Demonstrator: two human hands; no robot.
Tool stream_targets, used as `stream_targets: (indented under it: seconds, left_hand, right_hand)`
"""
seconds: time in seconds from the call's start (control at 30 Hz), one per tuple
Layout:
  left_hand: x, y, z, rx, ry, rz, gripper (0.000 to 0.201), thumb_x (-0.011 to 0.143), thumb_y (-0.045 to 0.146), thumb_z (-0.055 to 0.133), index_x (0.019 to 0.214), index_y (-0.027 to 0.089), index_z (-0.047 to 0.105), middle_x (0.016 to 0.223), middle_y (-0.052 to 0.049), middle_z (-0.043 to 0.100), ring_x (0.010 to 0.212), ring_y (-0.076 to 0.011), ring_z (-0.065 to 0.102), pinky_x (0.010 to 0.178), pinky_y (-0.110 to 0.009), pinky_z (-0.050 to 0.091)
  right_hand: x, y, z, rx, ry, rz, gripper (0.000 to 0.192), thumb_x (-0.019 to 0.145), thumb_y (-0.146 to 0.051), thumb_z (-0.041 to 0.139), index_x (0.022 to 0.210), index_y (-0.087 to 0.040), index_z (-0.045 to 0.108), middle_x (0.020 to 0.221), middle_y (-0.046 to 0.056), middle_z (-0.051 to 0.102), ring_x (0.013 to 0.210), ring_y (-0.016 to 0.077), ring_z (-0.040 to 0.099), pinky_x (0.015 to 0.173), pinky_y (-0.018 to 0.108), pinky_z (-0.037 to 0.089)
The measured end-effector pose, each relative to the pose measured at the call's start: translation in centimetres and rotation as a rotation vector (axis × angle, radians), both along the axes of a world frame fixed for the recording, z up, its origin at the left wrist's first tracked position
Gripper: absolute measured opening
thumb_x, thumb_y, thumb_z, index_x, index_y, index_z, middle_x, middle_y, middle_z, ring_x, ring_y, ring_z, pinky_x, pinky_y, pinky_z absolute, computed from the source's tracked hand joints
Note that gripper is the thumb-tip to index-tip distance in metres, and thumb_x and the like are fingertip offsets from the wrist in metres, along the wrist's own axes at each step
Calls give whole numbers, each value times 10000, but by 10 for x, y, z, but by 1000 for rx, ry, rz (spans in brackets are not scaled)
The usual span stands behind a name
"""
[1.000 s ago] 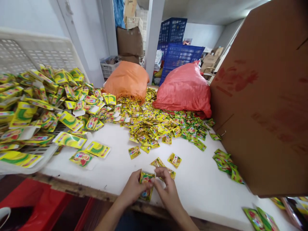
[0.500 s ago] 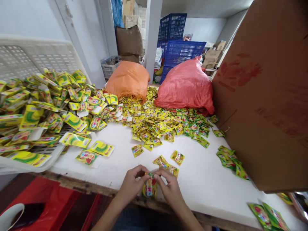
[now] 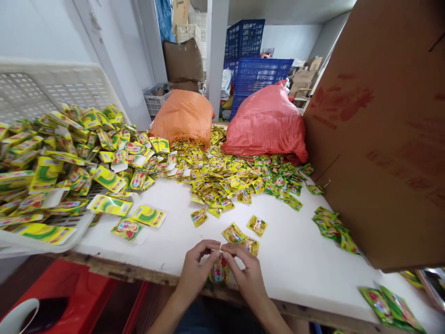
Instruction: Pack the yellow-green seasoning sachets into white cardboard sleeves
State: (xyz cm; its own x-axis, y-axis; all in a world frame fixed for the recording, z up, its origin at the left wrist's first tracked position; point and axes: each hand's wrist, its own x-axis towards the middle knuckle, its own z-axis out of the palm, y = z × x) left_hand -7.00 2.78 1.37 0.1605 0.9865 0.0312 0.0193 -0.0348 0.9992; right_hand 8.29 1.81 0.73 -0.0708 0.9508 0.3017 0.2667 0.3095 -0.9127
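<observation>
At the table's front edge I hold a small yellow and green printed carton (image 3: pixel 219 272) upright between both hands. My left hand (image 3: pixel 197 265) pinches its top end with thumb and forefinger from the left. My right hand (image 3: pixel 245 266) does the same from the right, and the fingertips of both hands nearly meet over the top flap. Just beyond my fingers lie two yellow sachets (image 3: pixel 233 233) close together, with another yellow sachet (image 3: pixel 257 226) behind them. A few flat cartons (image 3: pixel 149 215) rest to the left.
A white basket (image 3: pixel 81 232) heaped with cartons stands at left. Across the back spreads a pile of yellow and green sachets (image 3: pixel 222 178), before an orange sack (image 3: pixel 184 113) and a red sack (image 3: pixel 266 123). A large cardboard box (image 3: pixel 375 139) borders the right, with green packets (image 3: pixel 389 306) near it.
Both hands have drawn together over the carton's top, and their fingertips now cover the green end that showed before. The loose sachets have stayed in place; the view has shifted slightly.
</observation>
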Motion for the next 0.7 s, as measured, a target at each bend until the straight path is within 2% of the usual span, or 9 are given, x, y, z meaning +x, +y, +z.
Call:
stream_targets:
  seconds: [0.17,0.27,0.47,0.57,0.7]
  left_hand:
    - [6,-4,-7,-17,-3,45,164,789,292,567,856,156,629,938,-75,656,914,-197,596,834,-285,450]
    - [7,-6,-6,-32,6,68,165,775,289,581,860,156,632,933,-71,659,899,-198,595,818,-281,449]
    - [13,0,3,-39,76,103,181,768,321,585,780,149,638,719,-21,650,673,-153,571,636,-234,438]
    - [10,2,0,-39,61,73,179,771,315,588,788,149,652,753,-28,660,710,-157,582,666,-235,444]
    - [1,-2,-9,-81,-26,26,179,767,302,600,824,149,673,846,-51,685,815,-180,608,751,-256,460]
  right_hand:
    - [-2,-5,-3,-158,72,-30,183,830,-324,545,915,-193,640,879,50,658,813,181,610,730,284,488]
    - [-2,-7,-4,-206,98,-38,208,826,-347,547,925,-184,630,873,49,657,790,178,610,720,276,480]
    - [0,-3,5,-198,100,-62,240,819,-381,549,881,-169,642,775,39,657,723,175,599,655,259,480]
    - [1,-2,5,-179,74,-56,232,834,-356,535,914,-172,651,769,37,656,736,177,603,667,261,482]
    - [1,-6,-2,-115,50,-59,197,841,-315,531,912,-190,666,878,55,671,845,192,612,757,285,485]
